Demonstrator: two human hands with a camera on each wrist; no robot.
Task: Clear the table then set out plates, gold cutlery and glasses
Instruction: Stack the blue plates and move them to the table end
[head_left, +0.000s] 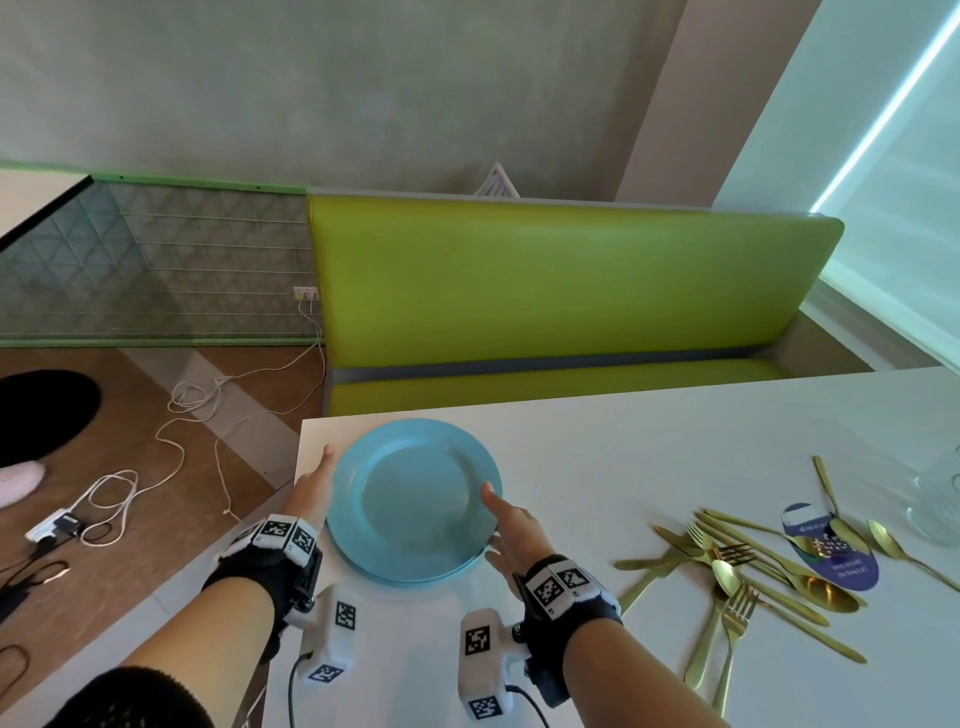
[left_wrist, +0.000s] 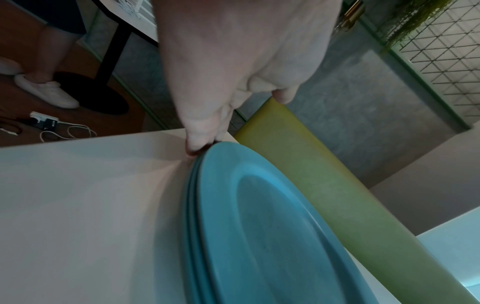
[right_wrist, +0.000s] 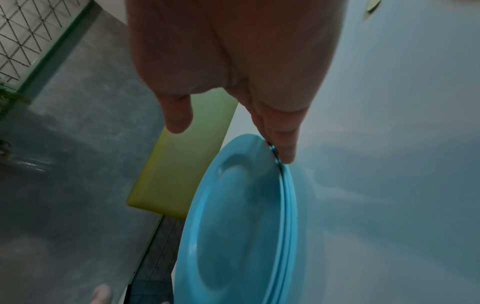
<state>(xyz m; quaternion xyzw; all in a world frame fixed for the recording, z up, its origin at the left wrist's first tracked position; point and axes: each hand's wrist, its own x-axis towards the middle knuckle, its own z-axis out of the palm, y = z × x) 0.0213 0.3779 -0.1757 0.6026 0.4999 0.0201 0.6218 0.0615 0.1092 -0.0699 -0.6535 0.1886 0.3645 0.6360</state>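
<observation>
A stack of blue plates (head_left: 415, 499) lies flat near the left corner of the white table (head_left: 649, 441). My left hand (head_left: 314, 483) lies along the stack's left rim, fingers straight, and its fingertips (left_wrist: 200, 142) touch the edge of the plates (left_wrist: 259, 226). On the other side, my right hand (head_left: 498, 519) sits at the right rim. Its fingertips (right_wrist: 285, 152) touch the edge of the plates (right_wrist: 233, 216) while the thumb hovers above, apart from them. Gold cutlery (head_left: 737, 566) lies in a loose pile to the right. A clear glass (head_left: 940, 499) stands at the right edge.
A purple oval card (head_left: 836, 551) lies under part of the cutlery. A green bench (head_left: 561, 280) runs along the table's far side. The table's left edge is just beside my left hand. White cables and a power strip (head_left: 57, 527) lie on the floor below.
</observation>
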